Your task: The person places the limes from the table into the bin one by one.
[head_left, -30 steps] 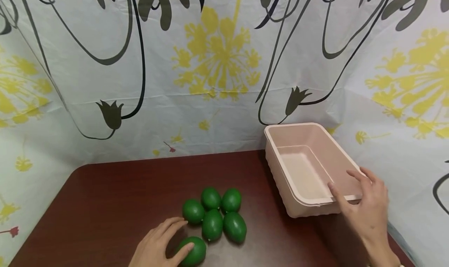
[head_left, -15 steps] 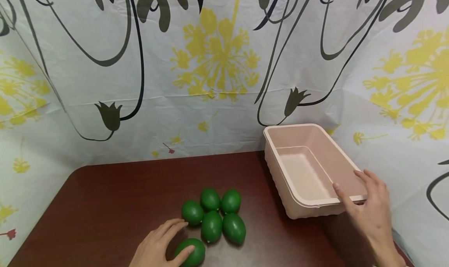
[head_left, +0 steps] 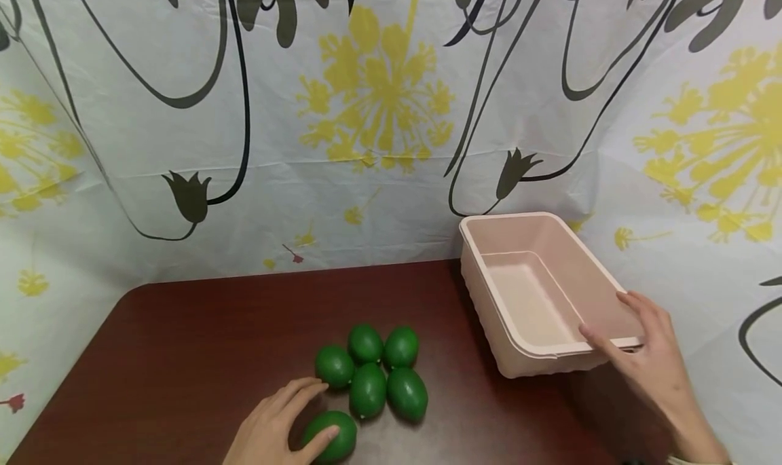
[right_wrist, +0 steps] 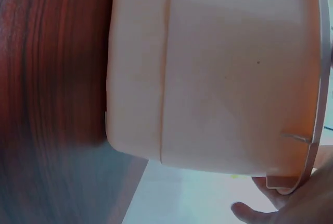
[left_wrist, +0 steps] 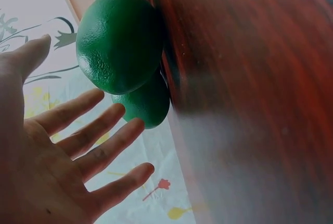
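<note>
In the head view my left hand [head_left: 275, 421] is spread around the nearest green lime [head_left: 332, 438], thumb over its side. The left wrist view shows straight, parted fingers beside a lime [left_wrist: 119, 41], not wrapped around it. Several more limes [head_left: 368, 390] lie clustered just beyond. At the right, my right hand [head_left: 650, 349] holds the near corner of a pale pink plastic bin [head_left: 489, 309]. Its thumb reaches over the rim, and in the right wrist view other fingers [right_wrist: 250, 213] lie outside the bin wall [right_wrist: 234, 78]. No limes show inside the bin.
A dark reddish-brown table [head_left: 214, 343] bears everything. White fabric [head_left: 366, 214] with yellow and dark plant prints hangs behind it and along both sides. The bin's far end stands close to that fabric.
My right hand has shifted slightly right and settled around the bin's corner. The left hand, limes and bin have stayed in place; the head view has wobbled slightly.
</note>
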{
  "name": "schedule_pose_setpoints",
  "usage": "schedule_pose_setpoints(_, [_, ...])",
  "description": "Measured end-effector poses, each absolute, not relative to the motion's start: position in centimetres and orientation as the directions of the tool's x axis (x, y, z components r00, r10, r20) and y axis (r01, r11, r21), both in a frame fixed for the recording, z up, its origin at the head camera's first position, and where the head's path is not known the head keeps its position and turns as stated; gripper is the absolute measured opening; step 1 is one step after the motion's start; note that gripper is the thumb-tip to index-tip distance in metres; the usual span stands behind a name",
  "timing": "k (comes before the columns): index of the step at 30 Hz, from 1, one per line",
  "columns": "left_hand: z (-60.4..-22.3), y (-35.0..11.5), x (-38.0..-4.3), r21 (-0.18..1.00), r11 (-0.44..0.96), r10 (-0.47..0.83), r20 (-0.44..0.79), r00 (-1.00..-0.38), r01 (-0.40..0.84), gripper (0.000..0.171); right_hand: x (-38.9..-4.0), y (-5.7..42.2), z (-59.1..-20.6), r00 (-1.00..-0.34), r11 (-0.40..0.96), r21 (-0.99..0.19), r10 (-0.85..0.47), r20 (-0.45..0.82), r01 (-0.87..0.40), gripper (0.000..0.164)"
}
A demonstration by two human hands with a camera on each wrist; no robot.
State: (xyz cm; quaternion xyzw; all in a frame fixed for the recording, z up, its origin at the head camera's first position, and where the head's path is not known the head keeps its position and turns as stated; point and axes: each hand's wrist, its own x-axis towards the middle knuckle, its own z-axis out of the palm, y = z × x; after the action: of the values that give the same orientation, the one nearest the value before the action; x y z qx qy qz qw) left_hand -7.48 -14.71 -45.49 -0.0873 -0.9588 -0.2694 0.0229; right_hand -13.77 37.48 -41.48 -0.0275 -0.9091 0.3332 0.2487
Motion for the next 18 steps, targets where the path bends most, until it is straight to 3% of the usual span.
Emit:
schedule_pose_setpoints(10, [-45.4, -14.8, -7.7, 0.540, 0.821, 0.191, 0.048, -0.980, 0.187, 0.061, -13.7, 38.5, -41.1, -0.944, 0.790, -0.613, 0.181, 0.277, -0.028, 0.101])
schedule_pose_setpoints(18, [-45.4, -14.7, -7.6, 0.541, 0.818, 0.199, 0.050, -0.979, 0.194, 0.062, -13.9, 39.0, -41.1, -0.955, 0.796, -0.604, 0.158, 0.251, -0.027, 0.103])
